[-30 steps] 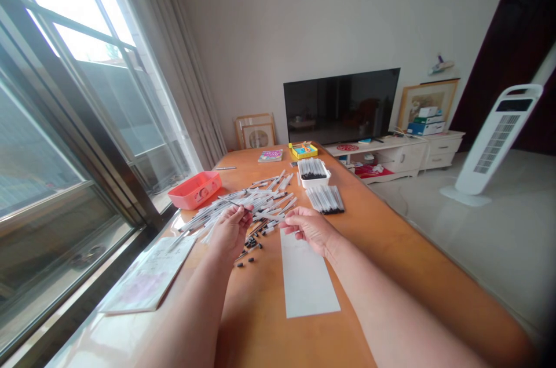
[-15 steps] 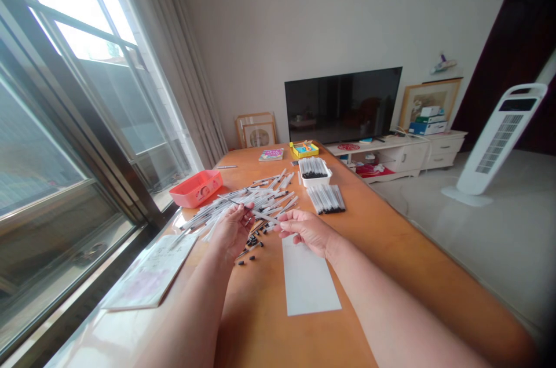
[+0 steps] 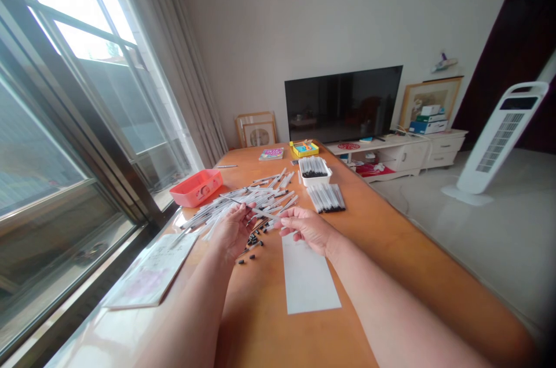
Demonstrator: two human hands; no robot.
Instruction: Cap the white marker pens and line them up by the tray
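My left hand (image 3: 232, 231) is curled and its fingers pinch one thin white pen (image 3: 264, 213) above the table, and this pen lies across toward my right hand (image 3: 307, 231). The fingers of the right hand are bent and are very near the pen's end, but I cannot tell if they grip it. Under my hands is a loose pile of white pens (image 3: 247, 204), thin and long, lying crossed in many directions on the orange wooden table (image 3: 260, 313). Small black caps (image 3: 251, 243) are scattered beside the pile. Behind it stands a white box (image 3: 314, 178) with pens standing in it, and a neat row of pens (image 3: 325, 198) with black ends lies beside this box. A white paper strip (image 3: 309, 278) lies near my right hand.
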